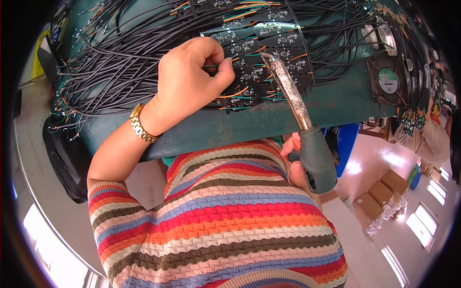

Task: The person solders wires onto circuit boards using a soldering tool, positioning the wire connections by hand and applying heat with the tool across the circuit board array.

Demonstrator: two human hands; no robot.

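Note:
My left hand (189,72), with a gold watch (139,125) at the wrist, is closed in a pinch over the black circuit boards (249,74). A thin orange-and-green wire end shows at its fingertips; the fingers partly hide it. My right hand (297,173) grips the dark handle of a soldering iron (293,96), mostly hidden behind that handle. The iron's bent tip is over the boards, right of my left fingertips; contact cannot be made out. Short orange and green wires lie across the panel of boards.
Bundles of black cables (115,67) spread left of the boards, more to the right (331,38). A black fan (386,80) stands at the right of the green table (192,129). A blue bin (348,144) is below the edge; cardboard boxes (382,194) sit on the floor.

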